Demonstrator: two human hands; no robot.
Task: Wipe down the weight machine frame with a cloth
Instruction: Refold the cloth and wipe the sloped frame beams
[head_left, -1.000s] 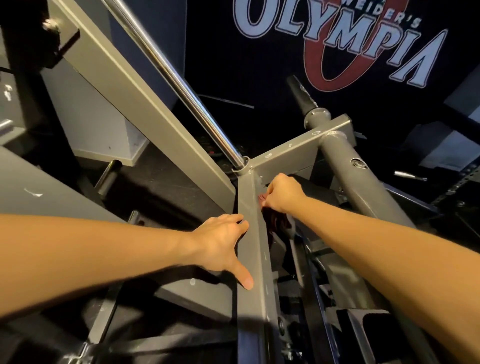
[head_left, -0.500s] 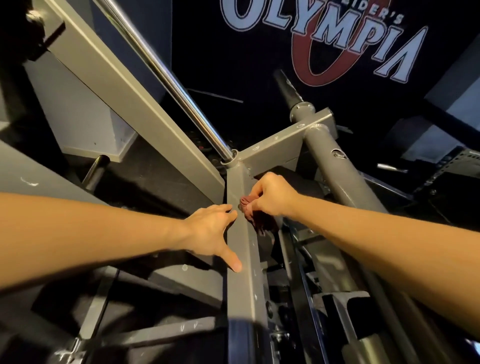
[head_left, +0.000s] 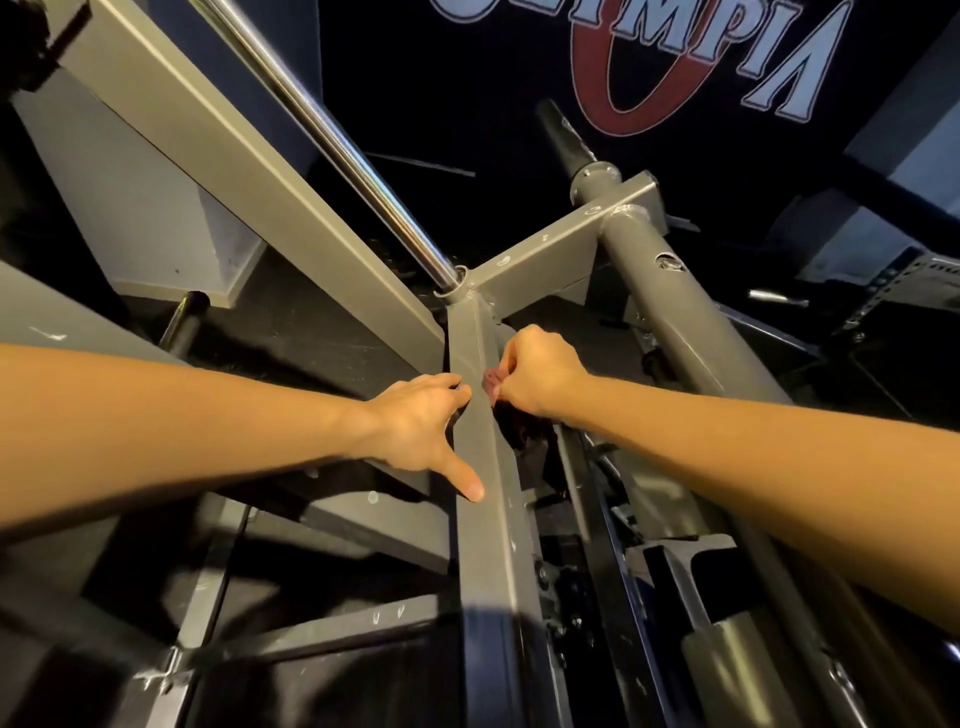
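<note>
On the beam (head_left: 485, 467), we brace with the left hand (head_left: 421, 426), fingers spread; the right hand (head_left: 537, 376) pinches the cloth (head_left: 491, 382) — keep it flat, wiping along the edge.

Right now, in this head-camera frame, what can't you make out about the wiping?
- Cloth: only a reddish scrap shows; the right hand and shadow hide the rest.
- Right side of the frame beam: turned from the camera, contact unseen.
- Left hand: fingertips curl behind the beam's edge.
- Wall banner: cut by the top edge.
</note>
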